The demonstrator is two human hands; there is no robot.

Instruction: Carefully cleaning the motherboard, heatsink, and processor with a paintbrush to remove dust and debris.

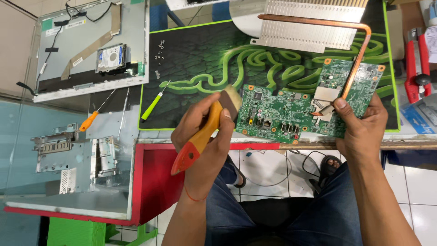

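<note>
My left hand [202, 136] grips a paintbrush [207, 130] with an orange and red handle; its pale bristles touch the left edge of a green circuit board [282, 114]. My right hand [359, 127] holds that board by its right side, thumb on top near a grey metal plate. A copper heat pipe [359, 50] runs from the board up to a finned silver heatsink [309, 27]. The board is tilted up over the near edge of a black and green mat [195, 59].
An opened monitor back [86, 50] with a hard drive [110, 58] lies at far left. Several small screws [159, 50] and a green screwdriver [154, 104] rest on the mat. An orange screwdriver [91, 119] and metal brackets [77, 155] sit on the left. Red pliers [418, 64] lie at right.
</note>
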